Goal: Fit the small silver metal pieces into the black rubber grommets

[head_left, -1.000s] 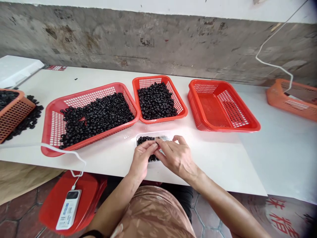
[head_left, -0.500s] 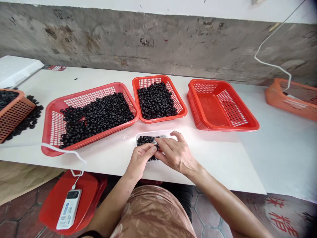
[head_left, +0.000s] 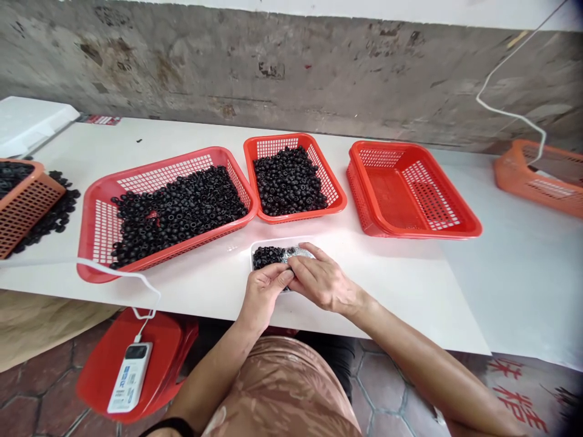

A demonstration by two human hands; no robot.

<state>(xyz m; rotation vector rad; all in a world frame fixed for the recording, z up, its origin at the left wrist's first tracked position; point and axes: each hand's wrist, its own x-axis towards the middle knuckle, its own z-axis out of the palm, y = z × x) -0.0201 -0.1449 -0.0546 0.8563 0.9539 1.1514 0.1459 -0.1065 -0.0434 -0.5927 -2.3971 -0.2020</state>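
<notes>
My left hand [head_left: 263,292] pinches a small black ring-shaped part [head_left: 290,270] between thumb and fingertips, mostly covered by the fingers. Against it, my right hand [head_left: 325,280] brings its bent fingers and thumb together; whatever they grip is hidden. Both hands are over the near side of a shallow white tray [head_left: 252,258]. Black ring-shaped parts [head_left: 268,256] fill the tray's left side, and small silvery pieces [head_left: 304,251] lie at its right, partly behind my right hand.
Two red baskets [head_left: 102,226] [head_left: 337,208] hold many black parts. Stacked red baskets [head_left: 387,197] stand to the right. An orange basket [head_left: 31,203] and loose black parts sit at far left. A white cable [head_left: 141,278] runs to a power bank [head_left: 130,377] on a red stool [head_left: 98,385].
My right hand's fingers have drawn closer together over the left fingertips, and the black part is now more hidden. More of the silvery pieces shows. The view has shifted slightly.
</notes>
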